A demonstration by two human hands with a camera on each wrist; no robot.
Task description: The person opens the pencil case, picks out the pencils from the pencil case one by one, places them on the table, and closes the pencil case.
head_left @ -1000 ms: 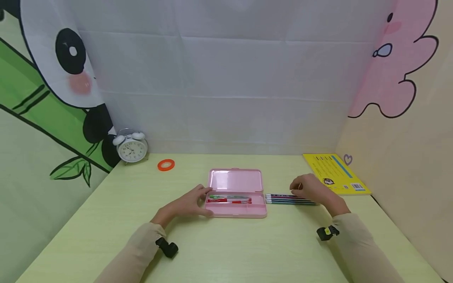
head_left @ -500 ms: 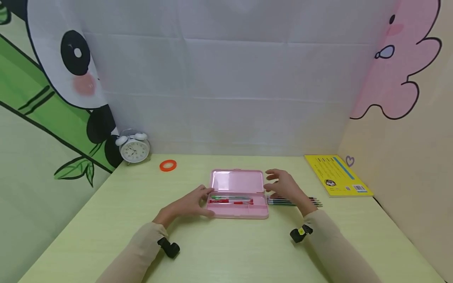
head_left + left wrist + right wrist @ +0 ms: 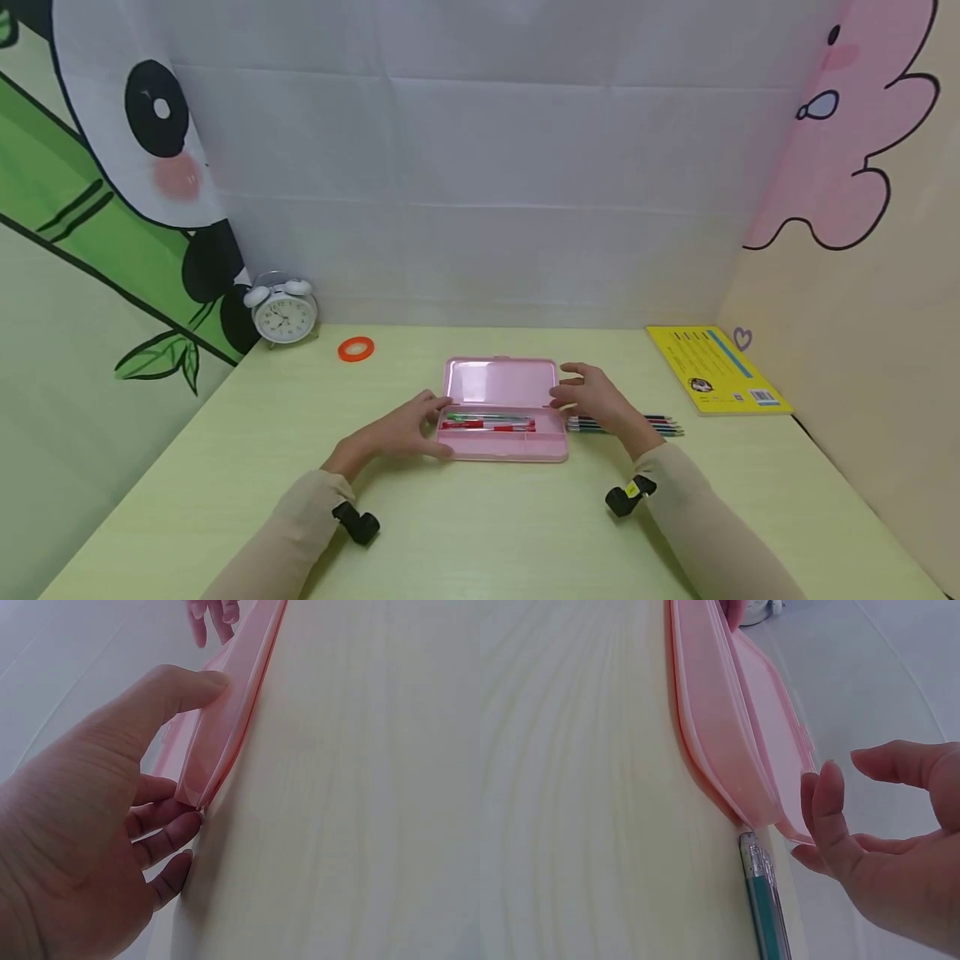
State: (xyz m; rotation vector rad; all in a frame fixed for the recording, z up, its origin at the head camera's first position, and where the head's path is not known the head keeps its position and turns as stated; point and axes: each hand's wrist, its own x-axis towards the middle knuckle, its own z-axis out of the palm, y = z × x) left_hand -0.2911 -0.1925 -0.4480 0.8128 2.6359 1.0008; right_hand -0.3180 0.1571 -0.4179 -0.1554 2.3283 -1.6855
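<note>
A pink pencil case [image 3: 501, 457] lies open on the table, its lid [image 3: 501, 381] folded back. Green and red pens [image 3: 487, 426] lie in its tray. My left hand [image 3: 401, 429] grips the case's left end; in the left wrist view its thumb [image 3: 201, 687] lies along the front wall and the fingers are at the end. My right hand [image 3: 598, 402] holds nothing, fingers loosely bent by the lid's right edge; whether a fingertip touches it I cannot tell. Several pencils [image 3: 663, 427], partly hidden under that hand, lie side by side against the case's right end.
At the back left stands a white alarm clock [image 3: 285, 317], with an orange ring [image 3: 356, 349] next to it. A yellow book [image 3: 716, 371] lies at the back right. A white cloth [image 3: 487, 167] hangs behind the table [image 3: 480, 533].
My right hand has moved left, from over the right part of the pencils to the lid's right edge, then sunk slightly. My left hand has stayed on the case.
</note>
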